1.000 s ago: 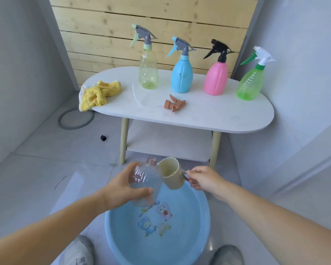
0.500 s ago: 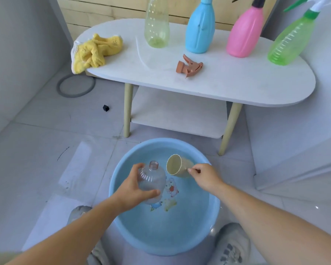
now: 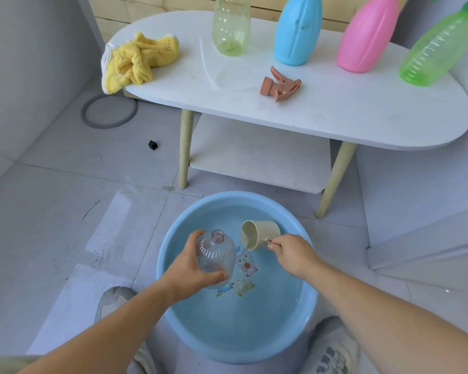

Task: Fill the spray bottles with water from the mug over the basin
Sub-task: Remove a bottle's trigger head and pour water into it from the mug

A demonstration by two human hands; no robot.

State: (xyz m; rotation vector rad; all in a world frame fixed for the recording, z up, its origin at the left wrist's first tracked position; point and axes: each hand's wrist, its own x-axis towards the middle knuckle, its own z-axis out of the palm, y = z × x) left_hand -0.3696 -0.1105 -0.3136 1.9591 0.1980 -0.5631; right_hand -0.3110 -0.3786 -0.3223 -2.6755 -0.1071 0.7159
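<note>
**While the neck stands open, the fill has hardly begun**

Though the left hand (image 3: 192, 268) wraps fingers and thumb round the clear bottle (image 3: 216, 257) over the basin (image 3: 227, 202), no water shows inside it, so the pour looks not yet started. The right hand (image 3: 289, 252) pinches the handle of the mug (image 3: 260, 234), which is tipped on its side just beside the bottle's neck, above the basin's far half. No stream shows between them.

Beyond the basin, on the worktop (image 3: 335, 117), lies a terracotta spray head (image 3: 280, 86), probably this bottle's and yet to be screwed back on. The yellowish bottle (image 3: 231, 25), blue bottle (image 3: 297, 31), pink bottle (image 3: 365, 39) and green bottle (image 3: 432, 55) stand there too. How full they are cannot be told.

The clear bottle is thin ribbed plastic with round shoulders and a threaded neck. The mug is smooth matte beige. The basin is glossy round blue plastic, with a cartoon print under shallow water. A crumpled yellow terry cloth (image 3: 138, 60) lies beyond the basin, to its left.
</note>
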